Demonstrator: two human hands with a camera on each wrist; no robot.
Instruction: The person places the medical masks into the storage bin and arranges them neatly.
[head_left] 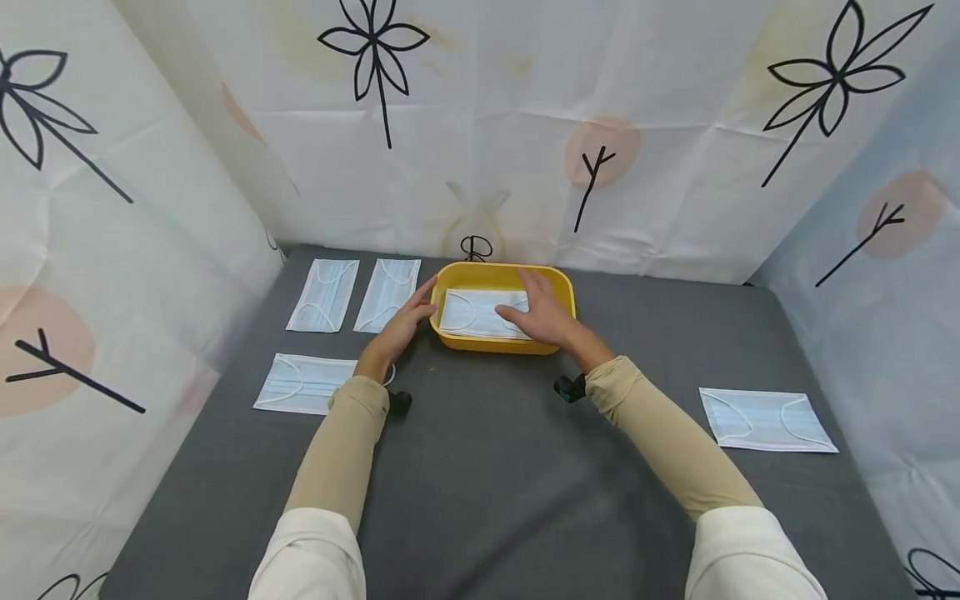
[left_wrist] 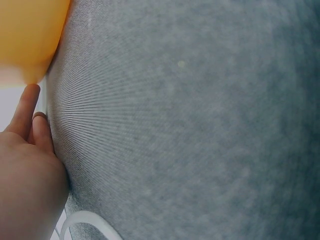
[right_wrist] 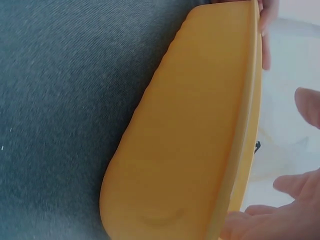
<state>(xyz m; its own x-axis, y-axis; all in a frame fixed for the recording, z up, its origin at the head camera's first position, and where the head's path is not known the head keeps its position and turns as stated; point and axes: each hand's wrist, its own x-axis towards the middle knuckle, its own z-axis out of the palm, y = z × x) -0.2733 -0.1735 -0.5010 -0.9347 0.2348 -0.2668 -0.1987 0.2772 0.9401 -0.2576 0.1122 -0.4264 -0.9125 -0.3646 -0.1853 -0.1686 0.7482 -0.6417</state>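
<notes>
A yellow plastic tub (head_left: 495,343) stands near the back of the table, with a pale blue face mask (head_left: 480,310) lying flat inside. My left hand (head_left: 399,332) is at the tub's left end, its fingers fairly straight; in the left wrist view a fingertip (left_wrist: 33,89) meets the tub wall (left_wrist: 30,40). Over the right part of the tub, my right hand (head_left: 550,315) spreads its thumb and fingers and holds nothing. In the right wrist view this hand (right_wrist: 290,215) is beside the tub's rim (right_wrist: 240,130). Part of the mask is hidden under it.
Two masks (head_left: 324,296) (head_left: 388,293) lie left of the tub. Another mask (head_left: 303,385) is partly covered by my left forearm. One more mask (head_left: 768,421) lies on the right side of the grey table (head_left: 480,483). Patterned white cloth (head_left: 487,167) surrounds the table's back and sides.
</notes>
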